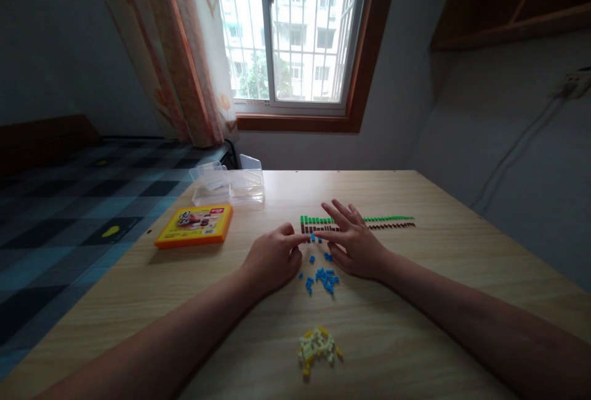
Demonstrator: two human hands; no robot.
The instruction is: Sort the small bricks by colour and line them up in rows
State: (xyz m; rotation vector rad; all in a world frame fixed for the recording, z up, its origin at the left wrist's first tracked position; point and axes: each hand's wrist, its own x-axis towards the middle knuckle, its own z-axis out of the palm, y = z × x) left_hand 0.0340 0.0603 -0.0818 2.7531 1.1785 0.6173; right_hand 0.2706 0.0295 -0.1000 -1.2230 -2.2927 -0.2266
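Note:
My left hand [273,258] rests on the wooden table [415,289] with its fingers curled and the index finger stretched toward a small blue piece [314,238]. My right hand [353,240] lies opposite with fingers spread, index tip meeting the same spot. A loose cluster of small blue bricks [323,277] lies just below both hands. Behind the right hand run a long green row [388,218] and a dark brown row [392,225] of tiny bricks, partly hidden by the fingers.
A small pile of yellow and cream bricks [317,346] lies near the front. An orange box [196,225] and a clear plastic compartment case [228,184] sit at the back left. A checkered bed [69,215] lies left of the table, a window [289,31] behind.

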